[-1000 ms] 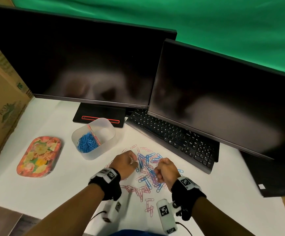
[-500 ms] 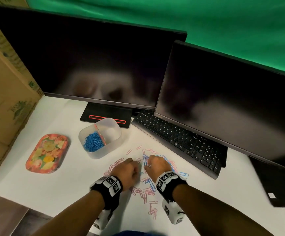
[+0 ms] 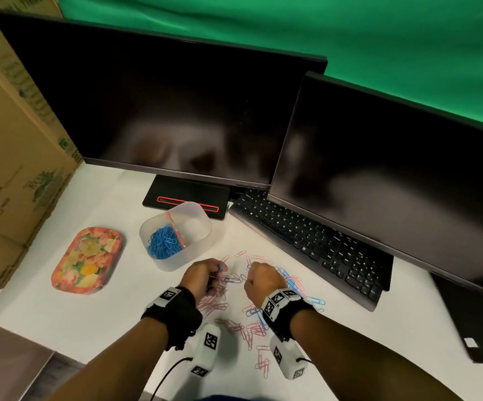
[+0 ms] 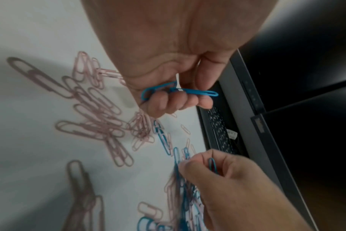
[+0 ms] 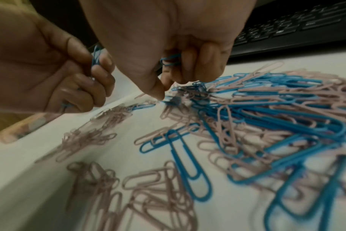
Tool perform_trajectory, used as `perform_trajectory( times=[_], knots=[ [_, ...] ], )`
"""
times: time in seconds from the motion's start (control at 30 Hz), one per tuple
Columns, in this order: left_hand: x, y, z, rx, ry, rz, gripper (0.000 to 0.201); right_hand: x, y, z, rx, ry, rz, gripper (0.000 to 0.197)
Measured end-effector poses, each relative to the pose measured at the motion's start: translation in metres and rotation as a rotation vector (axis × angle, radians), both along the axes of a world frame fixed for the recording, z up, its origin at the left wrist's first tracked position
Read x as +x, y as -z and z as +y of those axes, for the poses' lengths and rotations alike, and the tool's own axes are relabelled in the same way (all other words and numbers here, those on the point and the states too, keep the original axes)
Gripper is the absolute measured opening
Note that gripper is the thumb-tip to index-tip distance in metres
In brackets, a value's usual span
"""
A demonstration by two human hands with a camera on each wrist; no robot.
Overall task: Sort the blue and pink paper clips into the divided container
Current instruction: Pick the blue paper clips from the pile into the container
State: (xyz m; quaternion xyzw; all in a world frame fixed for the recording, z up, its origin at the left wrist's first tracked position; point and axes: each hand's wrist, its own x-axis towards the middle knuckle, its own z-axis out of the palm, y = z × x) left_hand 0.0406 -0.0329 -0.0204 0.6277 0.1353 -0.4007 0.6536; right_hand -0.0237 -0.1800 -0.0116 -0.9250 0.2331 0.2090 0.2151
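Observation:
Blue and pink paper clips (image 3: 252, 311) lie scattered on the white desk in front of me. My left hand (image 3: 205, 277) hovers over their left side, fingers curled round blue paper clips (image 4: 178, 92). My right hand (image 3: 263, 280) is just to its right, fingers curled on blue paper clips (image 5: 171, 60), its thumb tip touching the pile (image 5: 257, 112). The divided container (image 3: 202, 241), translucent, stands beyond my left hand. Its left compartment holds a heap of blue clips (image 3: 163, 241); pink clips (image 3: 176, 231) lean along the divider, and the right compartment looks bare.
A floral tray (image 3: 87, 260) lies left of the container. A black keyboard (image 3: 315, 241) runs diagonally at the right under two dark monitors (image 3: 162, 111). Cardboard boxes (image 3: 12, 157) wall the left side. The desk's front edge is near my forearms.
Both hands have drawn closer together and slid a little forward over the pile; my right hand moved left. A blue clip now shows at my left fingertips.

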Motion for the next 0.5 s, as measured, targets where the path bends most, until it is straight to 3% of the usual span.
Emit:
perform_trajectory(
  times=[0.07, 0.17, 0.27, 0.37, 0.5],
  knots=[
    [0.003, 0.0, -0.001, -0.061, -0.021, 0.054, 0.025, -0.006, 0.0, -0.005, 0.091, 0.102, -0.061, 0.007],
    [0.007, 0.002, -0.006, -0.002, 0.021, 0.035, 0.03, -0.016, 0.001, -0.012, 0.171, 0.219, -0.142, 0.007],
    [0.007, 0.004, -0.012, 0.275, 0.205, -0.233, 0.037, -0.019, 0.003, -0.014, 0.151, 0.137, -0.136, 0.005],
    [0.003, 0.006, -0.015, 0.53, 0.45, -0.544, 0.024, -0.013, 0.008, -0.011, 0.063, 0.018, -0.103, 0.024],
    [0.003, 0.004, -0.014, 0.68, 0.62, -0.669, 0.018, -0.005, 0.009, -0.004, -0.072, -0.09, -0.014, 0.029]
  ],
)
